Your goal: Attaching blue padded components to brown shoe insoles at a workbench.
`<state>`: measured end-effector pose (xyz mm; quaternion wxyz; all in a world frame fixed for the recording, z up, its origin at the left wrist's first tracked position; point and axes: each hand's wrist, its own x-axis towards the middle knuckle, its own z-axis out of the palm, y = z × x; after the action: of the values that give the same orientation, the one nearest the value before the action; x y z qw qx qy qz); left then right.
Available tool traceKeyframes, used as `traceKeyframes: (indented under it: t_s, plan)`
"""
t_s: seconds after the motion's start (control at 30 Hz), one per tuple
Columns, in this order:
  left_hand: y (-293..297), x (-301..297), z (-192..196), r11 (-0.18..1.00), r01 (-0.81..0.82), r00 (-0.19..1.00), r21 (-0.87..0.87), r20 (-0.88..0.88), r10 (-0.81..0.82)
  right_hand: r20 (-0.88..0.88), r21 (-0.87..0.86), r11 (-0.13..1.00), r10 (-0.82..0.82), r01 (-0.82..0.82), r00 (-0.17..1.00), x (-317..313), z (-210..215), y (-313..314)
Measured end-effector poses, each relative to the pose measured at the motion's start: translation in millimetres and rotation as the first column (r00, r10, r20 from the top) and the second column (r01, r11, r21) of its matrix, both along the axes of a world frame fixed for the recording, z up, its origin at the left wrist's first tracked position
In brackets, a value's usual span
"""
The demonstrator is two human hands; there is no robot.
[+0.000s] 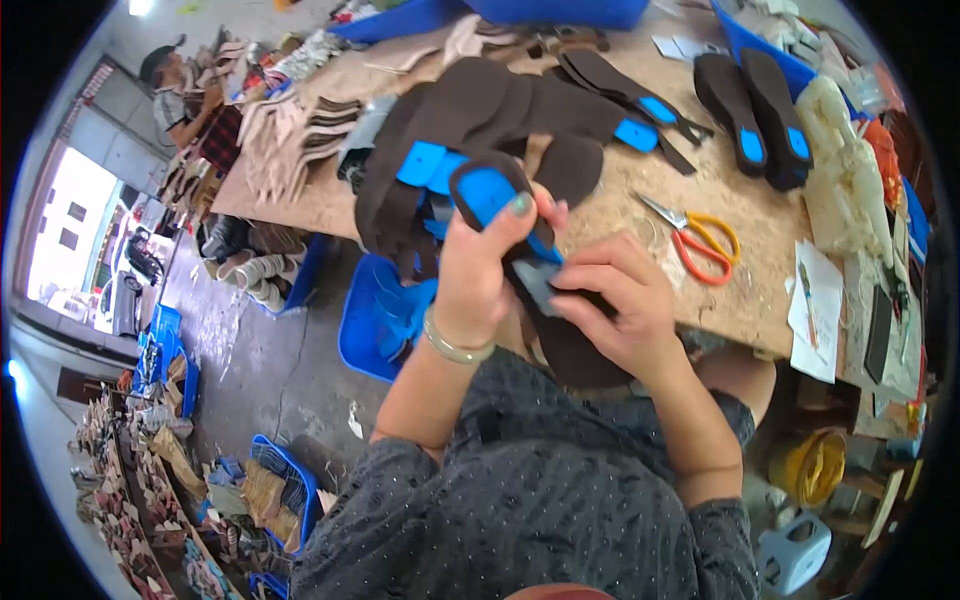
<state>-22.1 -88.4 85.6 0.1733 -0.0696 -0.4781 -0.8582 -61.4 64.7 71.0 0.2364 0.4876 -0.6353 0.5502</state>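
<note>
My left hand (476,262) is closed around a dark brown insole (580,355), thumb on top, one end raised and the rest hanging toward my lap. A bright blue patch (485,193) covers part of the raised end. With its fingers pinched, my right hand (628,300) holds a thin grey piece (536,286) against the insole's middle. Whether that piece is stuck to the insole, I cannot tell. Beyond my hands lies a pile of dark insoles (475,105), some with blue patches. Orange-handled scissors (710,240) lie to the right.
Two patched insoles (740,110) rest on the wooden table (640,210) at the far right, near a white sheet with a pen (815,310). A blue bin (365,325) of blue pieces stands below the left edge. Another person (185,100) is at the far left.
</note>
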Motion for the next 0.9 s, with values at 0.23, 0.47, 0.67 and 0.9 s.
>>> traceKeyframes:
  t_s: [0.23, 0.47, 0.67, 0.9]
  plan:
    - [-3.4, 1.0, -0.8, 0.994, 0.104, 0.994, -0.016, -0.027, -0.104, 0.818, -0.142, 0.979, 0.198, -0.144, 0.540, -0.6, 6.1, -1.0]
    - [-1.5, -2.5, -3.9, 0.999, 0.043, 0.996, -0.031, -0.079, -0.046, 0.884, -0.290, 0.905, 0.377, -0.310, 0.275, -15.1, -3.4, -2.7]
    - [2.9, -0.6, -4.2, 0.998, 0.053, 0.994, -0.043, -0.089, -0.057, 0.897, -0.384, 0.861, 0.433, -0.332, 0.085, -15.5, 0.3, 0.0]
    - [5.2, 0.0, -3.7, 0.993, 0.096, 0.989, -0.066, -0.104, -0.103, 0.873, -0.403, 0.842, 0.471, -0.360, 0.126, -13.2, -0.3, 2.2]
